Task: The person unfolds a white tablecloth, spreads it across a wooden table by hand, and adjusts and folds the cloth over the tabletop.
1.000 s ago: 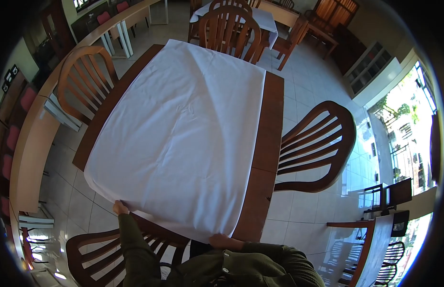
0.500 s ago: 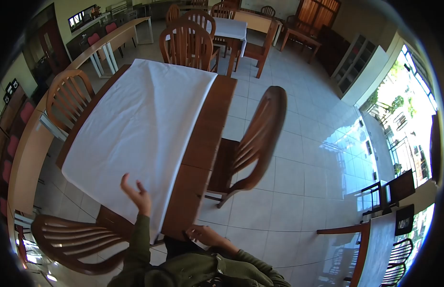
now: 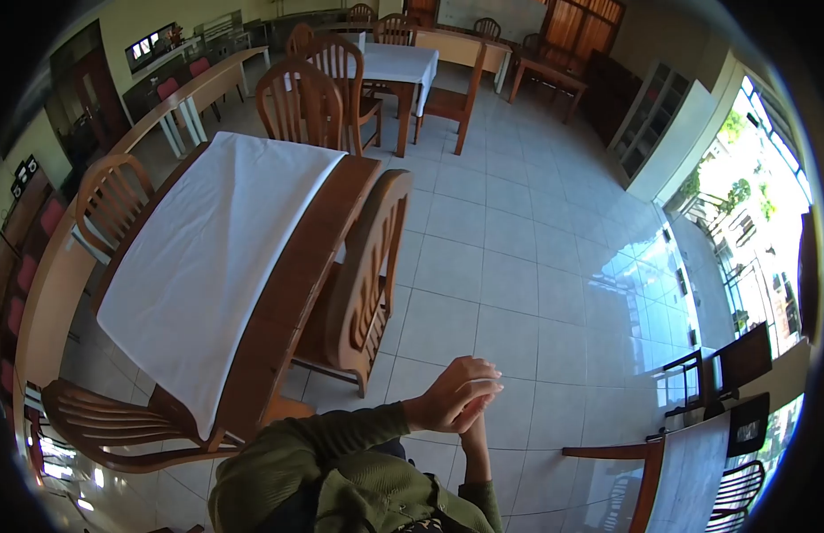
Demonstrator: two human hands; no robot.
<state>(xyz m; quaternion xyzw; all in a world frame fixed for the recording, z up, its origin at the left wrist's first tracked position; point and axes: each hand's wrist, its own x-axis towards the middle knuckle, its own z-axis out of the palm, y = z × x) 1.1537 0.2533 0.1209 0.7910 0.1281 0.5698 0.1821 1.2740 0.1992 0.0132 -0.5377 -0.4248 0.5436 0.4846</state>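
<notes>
L hand's (image 3: pixel 450 397) met R hand (image 3: pixel 474 426); wht cloth (image 3: pixel 203 249) creased; L fingers (image 3: pixel 481 388) tog., R unclear.

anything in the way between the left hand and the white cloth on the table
Yes, a wooden chair stands along the right side of the table in this view, between the left hand and the long near edge of the white cloth.

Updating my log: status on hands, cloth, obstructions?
Left hand overlaps right hand in view, away from white cloth. Cloth on table, wood showing along right edge. Chair alongside, possible obstruction.
</notes>
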